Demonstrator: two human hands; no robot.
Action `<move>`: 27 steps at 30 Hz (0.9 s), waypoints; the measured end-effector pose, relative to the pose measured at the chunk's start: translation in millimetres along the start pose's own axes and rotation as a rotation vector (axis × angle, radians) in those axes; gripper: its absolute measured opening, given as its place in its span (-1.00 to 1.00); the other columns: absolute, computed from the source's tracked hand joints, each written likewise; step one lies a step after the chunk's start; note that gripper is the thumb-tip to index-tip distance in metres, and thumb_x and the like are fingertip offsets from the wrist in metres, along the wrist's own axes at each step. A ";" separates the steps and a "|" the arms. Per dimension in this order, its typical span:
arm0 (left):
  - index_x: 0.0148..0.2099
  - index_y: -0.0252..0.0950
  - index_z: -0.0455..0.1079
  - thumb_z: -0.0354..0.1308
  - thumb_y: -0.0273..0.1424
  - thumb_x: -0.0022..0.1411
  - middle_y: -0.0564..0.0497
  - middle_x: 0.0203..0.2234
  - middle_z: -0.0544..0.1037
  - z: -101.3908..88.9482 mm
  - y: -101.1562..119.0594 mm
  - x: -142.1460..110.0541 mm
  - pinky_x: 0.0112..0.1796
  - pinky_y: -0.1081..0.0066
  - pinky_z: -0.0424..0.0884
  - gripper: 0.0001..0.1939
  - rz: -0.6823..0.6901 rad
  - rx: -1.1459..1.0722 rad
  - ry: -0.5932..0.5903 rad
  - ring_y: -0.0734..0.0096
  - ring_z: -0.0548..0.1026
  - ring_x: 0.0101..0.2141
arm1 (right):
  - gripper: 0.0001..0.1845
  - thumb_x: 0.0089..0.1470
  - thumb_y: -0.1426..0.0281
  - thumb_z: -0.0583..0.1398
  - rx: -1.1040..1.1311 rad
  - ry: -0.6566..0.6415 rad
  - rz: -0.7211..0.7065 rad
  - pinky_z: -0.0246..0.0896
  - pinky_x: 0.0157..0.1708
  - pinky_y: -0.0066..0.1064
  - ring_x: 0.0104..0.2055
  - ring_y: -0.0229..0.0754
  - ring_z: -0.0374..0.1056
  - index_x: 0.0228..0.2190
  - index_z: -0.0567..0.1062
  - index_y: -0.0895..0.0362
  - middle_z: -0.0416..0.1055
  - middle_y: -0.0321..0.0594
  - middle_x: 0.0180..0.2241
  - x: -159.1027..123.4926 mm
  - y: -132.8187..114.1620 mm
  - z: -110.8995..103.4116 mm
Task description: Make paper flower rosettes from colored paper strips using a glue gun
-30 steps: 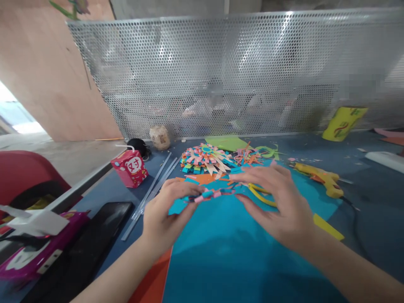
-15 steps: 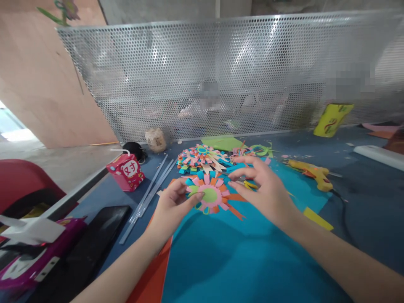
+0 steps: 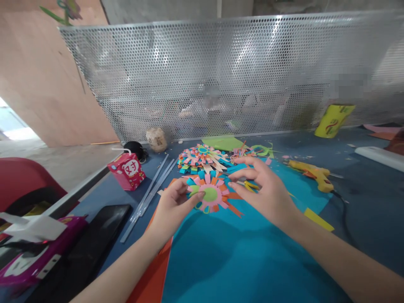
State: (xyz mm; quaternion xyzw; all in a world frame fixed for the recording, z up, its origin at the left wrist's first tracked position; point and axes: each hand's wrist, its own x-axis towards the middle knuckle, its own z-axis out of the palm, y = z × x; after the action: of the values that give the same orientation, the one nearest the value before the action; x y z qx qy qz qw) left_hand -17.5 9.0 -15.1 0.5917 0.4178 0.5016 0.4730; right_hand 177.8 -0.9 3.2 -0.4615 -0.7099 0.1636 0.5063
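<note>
A paper rosette [image 3: 217, 191] faces me, with a green centre disc, a pink ring, orange, pink and blue looped strips and orange tails. My left hand [image 3: 178, 200] pinches its left side, thumb on the front near the green disc. At its upper right edge, the thumb and index finger of my right hand [image 3: 263, 189] close on a blue loop; its other fingers are curved and raised. Behind it lies a bigger layered rosette [image 3: 202, 158] with pale tails. Yellow-handled scissors [image 3: 251, 186] are partly hidden behind my right hand.
Blue paper sheets [image 3: 221, 261] cover the middle. A glue gun [image 3: 311, 173] lies at right, its cord trailing. Clear glue sticks [image 3: 153, 193], a red drink box [image 3: 128, 170], a black phone [image 3: 94, 240] and a power strip [image 3: 41, 256] are at left. A perforated metal screen [image 3: 202, 75] stands behind.
The rosette was edge-on to me and now shows its front. My right hand's fingers, wide apart before, have come together at its edge. Over the last half second little has moved.
</note>
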 end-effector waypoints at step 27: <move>-0.20 -0.22 0.31 0.10 -0.61 0.07 -0.03 -0.33 0.57 -18.9 -1.3 -7.0 -0.18 0.24 0.36 -0.74 0.978 0.645 0.010 0.30 0.52 -0.27 | -0.62 0.06 0.45 0.15 -0.371 0.096 -0.542 0.03 -0.03 -0.10 -0.19 -0.15 0.40 -0.08 0.18 0.01 0.50 -0.29 -0.28 -9.5 0.2 -3.3</move>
State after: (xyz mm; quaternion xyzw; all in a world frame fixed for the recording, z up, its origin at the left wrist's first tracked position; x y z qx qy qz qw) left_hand -37.2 5.1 -16.8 0.8274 0.2301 0.5119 -0.0195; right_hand 181.4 -9.4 -0.9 -0.3476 -0.7998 -0.1311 0.4715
